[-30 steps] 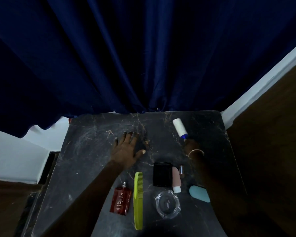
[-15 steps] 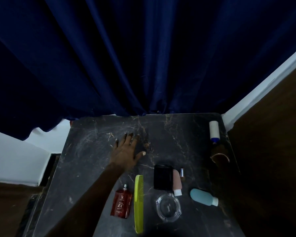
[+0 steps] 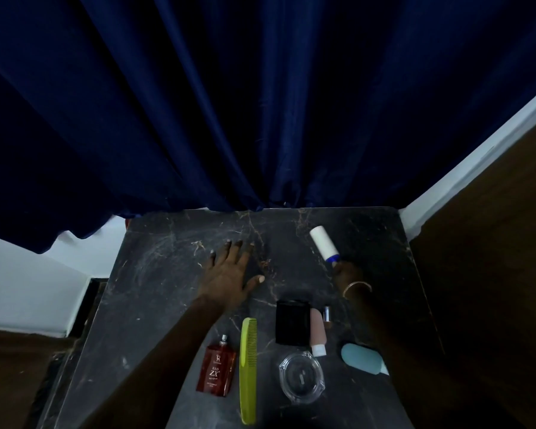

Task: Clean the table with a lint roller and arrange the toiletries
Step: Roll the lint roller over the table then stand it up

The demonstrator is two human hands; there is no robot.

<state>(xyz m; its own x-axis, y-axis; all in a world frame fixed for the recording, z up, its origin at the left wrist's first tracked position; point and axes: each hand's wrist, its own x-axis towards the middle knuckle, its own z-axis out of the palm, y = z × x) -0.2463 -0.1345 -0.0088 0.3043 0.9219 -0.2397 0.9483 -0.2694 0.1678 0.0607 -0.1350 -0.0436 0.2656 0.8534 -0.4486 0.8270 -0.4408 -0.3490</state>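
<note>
R hand (image 3: 346, 271) grip closed round the blue handle of the lint roller (image 3: 323, 243), white roll angled up-left and lying on/just over the dark marble worktop (image 3: 155, 292) in the far-right area; thin bangle (image 3: 356, 286) on that wrist. L hand (image 3: 229, 272) grip wide, holding nothing, palm flat on worktop w/ fingers spread, far-centre; bits of lint/debris (image 3: 263, 263) just beside its fingertips. Toiletries sit along the near edge, l to r: red perfume bottle (image 3: 216, 371) lying flat, touching or nearly touching the L forearm; yellow-green comb (image 3: 248, 370) lengthwise just beside it; black rectangular case (image 3: 292, 322); pink tube (image 3: 317, 334) w/ white cap against the case's right side; small silver-topped item (image 3: 327, 315) beside the tube, can't tell what; clear glass dish (image 3: 301, 376) near of the case; light-blue bottle (image 3: 363, 358) on its side, partly under the R forearm. Navy curtain (image 3: 260, 103) hangs behind, hem meeting the worktop's far edge. White wall strips either side, brown surfaces at lower l and r.
</note>
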